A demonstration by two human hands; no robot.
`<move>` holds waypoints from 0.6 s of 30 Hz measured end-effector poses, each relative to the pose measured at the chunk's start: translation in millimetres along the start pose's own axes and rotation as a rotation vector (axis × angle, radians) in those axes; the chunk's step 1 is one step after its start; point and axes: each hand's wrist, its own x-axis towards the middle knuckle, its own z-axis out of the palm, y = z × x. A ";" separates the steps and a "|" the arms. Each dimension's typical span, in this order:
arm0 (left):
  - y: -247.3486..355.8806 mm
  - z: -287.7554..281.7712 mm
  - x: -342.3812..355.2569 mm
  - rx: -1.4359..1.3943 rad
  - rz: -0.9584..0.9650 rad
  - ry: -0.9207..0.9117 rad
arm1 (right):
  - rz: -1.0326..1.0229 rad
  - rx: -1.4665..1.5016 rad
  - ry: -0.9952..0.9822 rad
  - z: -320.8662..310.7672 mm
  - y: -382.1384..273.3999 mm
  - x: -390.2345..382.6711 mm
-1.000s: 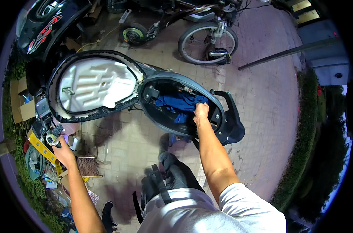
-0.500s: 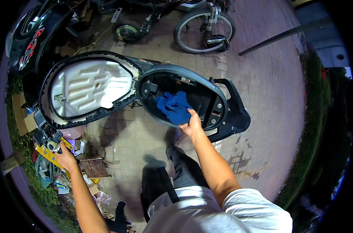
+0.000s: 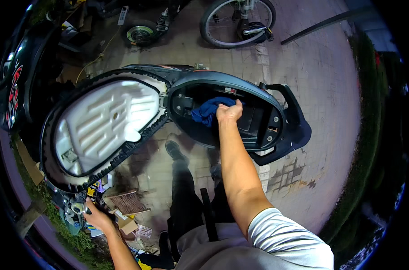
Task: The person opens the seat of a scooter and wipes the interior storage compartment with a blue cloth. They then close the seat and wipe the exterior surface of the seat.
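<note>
- The blue cloth (image 3: 207,111) is lying bunched inside the scooter compartment (image 3: 251,119), toward 9 o'clock of its middle.
- The right hand (image 3: 230,111) is reaching in from 6 o'clock; its fingers are apparently gripping the cloth's 3 o'clock end, folds partly hiding the fingertips.
- The left hand (image 3: 98,219) is resting at 8 o'clock in the view, its fingers curling around the handlebar (image 3: 79,208).
- The seat (image 3: 106,123) is standing open at 9 o'clock from the compartment, exposing its pale underside.
- Handling: the cloth is probably behaving as light, soft and limp, posing little slip or breakage risk.
- Hold: gathered folds beside the right hand are likely offering the firmest purchase; the 9 o'clock end is hanging loose.
</note>
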 end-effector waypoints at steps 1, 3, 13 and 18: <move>-10.4 -0.6 5.4 -0.021 0.028 -0.049 | 0.003 0.064 -0.024 7.2 11.5 5.6; -9.7 -1.6 5.6 -0.013 0.040 -0.096 | -0.040 0.085 0.031 15.8 35.6 8.9; -21.5 -2.9 17.4 -0.182 0.012 -0.164 | 0.243 0.366 -0.103 4.9 -35.3 -1.5; -25.9 -8.5 25.5 -0.049 0.036 -0.153 | -0.014 0.034 -0.352 -23.9 -86.4 -25.2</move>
